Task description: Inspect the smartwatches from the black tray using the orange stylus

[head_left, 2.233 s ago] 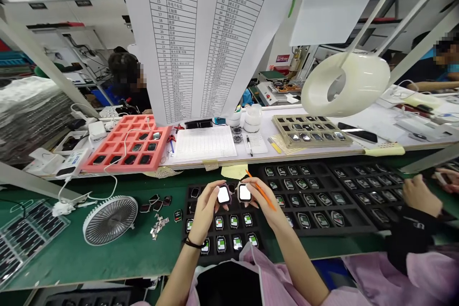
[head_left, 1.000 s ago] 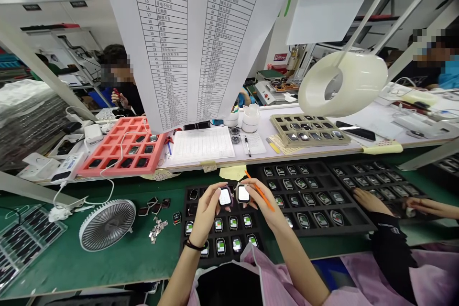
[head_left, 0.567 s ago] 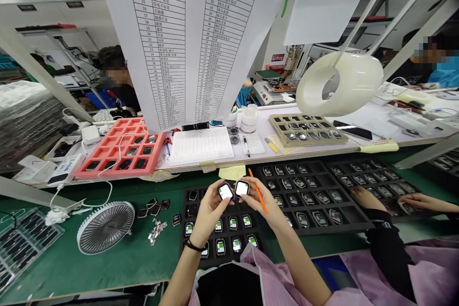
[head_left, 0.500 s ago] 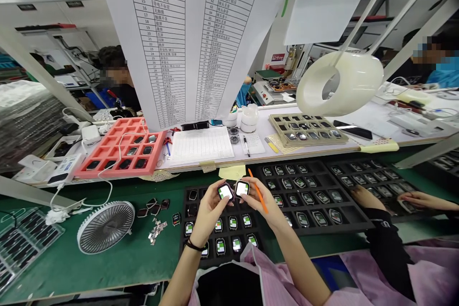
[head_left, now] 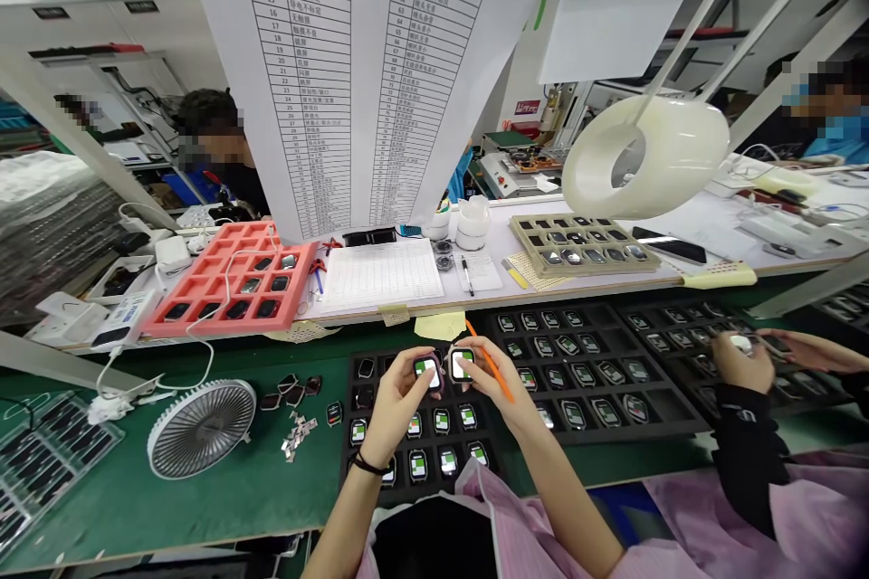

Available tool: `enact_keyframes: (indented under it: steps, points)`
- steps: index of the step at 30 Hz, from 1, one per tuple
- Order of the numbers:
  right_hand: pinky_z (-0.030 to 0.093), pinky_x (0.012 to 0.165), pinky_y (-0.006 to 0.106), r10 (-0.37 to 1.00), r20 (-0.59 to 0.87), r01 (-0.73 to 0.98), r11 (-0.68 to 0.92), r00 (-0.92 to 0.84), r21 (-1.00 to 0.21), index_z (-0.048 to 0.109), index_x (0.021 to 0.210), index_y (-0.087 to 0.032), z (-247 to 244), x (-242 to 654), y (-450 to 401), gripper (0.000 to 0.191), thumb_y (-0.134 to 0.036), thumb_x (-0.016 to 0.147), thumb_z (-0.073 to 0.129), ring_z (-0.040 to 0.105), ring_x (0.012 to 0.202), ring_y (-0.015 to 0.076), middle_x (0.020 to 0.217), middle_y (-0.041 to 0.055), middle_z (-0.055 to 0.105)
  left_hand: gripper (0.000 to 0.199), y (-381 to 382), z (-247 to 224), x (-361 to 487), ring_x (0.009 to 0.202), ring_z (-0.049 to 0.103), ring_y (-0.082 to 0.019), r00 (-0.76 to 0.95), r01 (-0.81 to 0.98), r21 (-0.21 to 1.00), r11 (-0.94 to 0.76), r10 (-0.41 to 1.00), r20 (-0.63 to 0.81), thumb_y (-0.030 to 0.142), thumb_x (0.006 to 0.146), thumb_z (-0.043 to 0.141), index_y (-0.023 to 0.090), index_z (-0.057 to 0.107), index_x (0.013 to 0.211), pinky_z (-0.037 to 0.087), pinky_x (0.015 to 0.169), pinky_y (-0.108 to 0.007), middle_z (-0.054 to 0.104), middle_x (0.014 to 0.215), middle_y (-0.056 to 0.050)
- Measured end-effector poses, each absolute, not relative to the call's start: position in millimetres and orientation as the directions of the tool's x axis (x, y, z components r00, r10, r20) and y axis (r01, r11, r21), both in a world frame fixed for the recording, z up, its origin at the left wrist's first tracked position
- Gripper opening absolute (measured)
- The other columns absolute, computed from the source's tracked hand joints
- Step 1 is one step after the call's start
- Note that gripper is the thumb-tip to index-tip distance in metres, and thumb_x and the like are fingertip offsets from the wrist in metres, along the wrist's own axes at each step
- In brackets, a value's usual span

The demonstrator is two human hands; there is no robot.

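Observation:
Side by side above a black foam tray point(head_left: 400, 452), I hold two square smartwatches without straps. My left hand point(head_left: 399, 393) is closed around a dark-framed smartwatch point(head_left: 424, 373), its thumb on the lit white and green screen. My right hand point(head_left: 501, 384) grips a light-framed smartwatch point(head_left: 462, 364), the thumb at its screen. An orange pen-like stick point(head_left: 494, 362) is also tucked between the fingers of that hand. In the tray below sit several watches, many with green and white screens lit. A black band circles my left wrist.
Another black tray point(head_left: 652, 412) of watches lies to the right, where a co-worker's hands point(head_left: 747, 366) hold a watch. At left are a small fan point(head_left: 200, 428), loose watches and metal pieces point(head_left: 299, 434). A shelf bears a pink tray point(head_left: 224, 285); a printed sheet point(head_left: 380, 63) hangs ahead.
Both watches have turned slightly in my hands, and my thumbs have shifted on the screens. The co-worker's hands have risen from the right tray with a watch.

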State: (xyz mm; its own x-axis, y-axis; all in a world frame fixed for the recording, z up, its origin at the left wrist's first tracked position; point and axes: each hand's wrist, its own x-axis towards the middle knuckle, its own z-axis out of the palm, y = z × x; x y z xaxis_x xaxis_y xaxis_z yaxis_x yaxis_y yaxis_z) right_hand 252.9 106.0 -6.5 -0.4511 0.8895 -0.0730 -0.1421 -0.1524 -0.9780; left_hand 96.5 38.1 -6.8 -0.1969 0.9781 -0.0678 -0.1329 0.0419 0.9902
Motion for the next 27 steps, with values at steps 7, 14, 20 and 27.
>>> enact_keyframes:
  steps: [7,14,20,27]
  points:
    - [0.051,0.068,0.028,0.853,-0.017,-0.16,-0.117,-0.521,-0.98,0.056,0.104,-0.025,-16,256,109,0.039,-0.034,0.071,0.076,0.057,0.08,0.0159,0.096,0.0028,0.06,0.045,38,-11,94,0.088,0.061,-0.016,-0.167,-0.102,0.995,0.023,0.985,-0.04,0.033,0.08,0.067,0.021,0.051,0.12,0.053,0.076,-0.029,0.06,0.112,-0.007]
    - [0.043,0.049,0.022,0.903,-0.098,-0.11,-0.157,-0.417,-0.981,0.061,0.09,-0.023,-13,251,106,0.029,-0.045,0.075,0.071,0.048,0.061,0.012,0.077,0.0002,0.057,0.035,40,-9,97,0.065,0.053,-0.011,-0.208,-0.146,0.985,0.087,0.971,-0.117,0.044,0.079,0.065,0.018,0.061,0.102,0.048,0.052,-0.02,0.059,0.083,-0.002]
    - [0.039,0.045,0.02,0.904,-0.131,-0.098,-0.186,-0.408,-0.978,0.06,0.084,-0.021,-11,248,105,0.031,-0.049,0.075,0.069,0.048,0.059,0.0121,0.073,0.0006,0.057,0.036,39,-7,95,0.052,0.051,-0.007,-0.208,-0.161,0.979,0.129,0.965,-0.161,0.05,0.085,0.056,0.016,0.062,0.099,0.037,0.042,-0.016,0.059,0.074,-0.001]
    - [0.046,0.055,0.023,0.889,-0.052,-0.13,-0.123,-0.454,-0.984,0.06,0.095,-0.024,-16,250,106,0.031,-0.04,0.073,0.074,0.052,0.068,0.013,0.086,0.0013,0.058,0.043,40,-19,93,0.067,0.062,-0.011,-0.2,-0.139,0.99,0.03,0.978,-0.058,0.044,0.087,0.055,0.022,0.053,0.125,0.038,0.047,-0.019,0.063,0.105,-0.008]
